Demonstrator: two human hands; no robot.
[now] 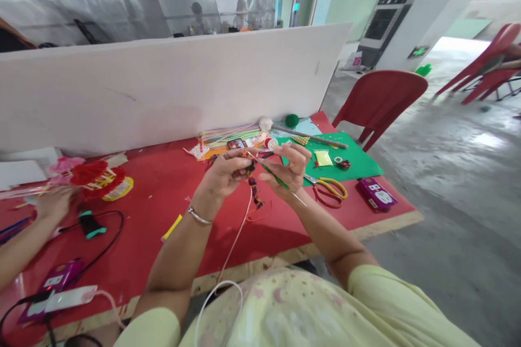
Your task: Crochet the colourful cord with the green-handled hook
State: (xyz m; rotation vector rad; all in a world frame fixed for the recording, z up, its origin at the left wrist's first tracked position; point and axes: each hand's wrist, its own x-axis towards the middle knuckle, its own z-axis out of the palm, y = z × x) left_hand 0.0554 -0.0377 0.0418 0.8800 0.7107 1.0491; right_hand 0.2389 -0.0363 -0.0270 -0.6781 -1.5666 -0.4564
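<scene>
Above the red-covered table, my left hand (pixel 223 173) is closed, pinching the top of a narrow dark crochet strip (pixel 254 192) flecked with orange and red. The strip hangs below my fingers. A crochet hook (pixel 275 175) with a green handle is gripped in my right hand (pixel 291 167). Its thin tip points left and reaches the work at my left fingertips, while its metal tail sticks out past my right wrist. Some right fingers are raised and curled. A fine orange thread (pixel 260 219) trails near the strip's lower end. My fingers partly hide the stitches.
Scissors (pixel 329 190) and a purple box (pixel 375 194) lie to the right, near a green mat (pixel 358 160). Behind my hands are a phone (pixel 236 144) and pipe cleaners (pixel 232 134). A co-worker's hand (pixel 55 203) holds red flowers (pixel 97 176) at left. A white board (pixel 171 92) stands behind.
</scene>
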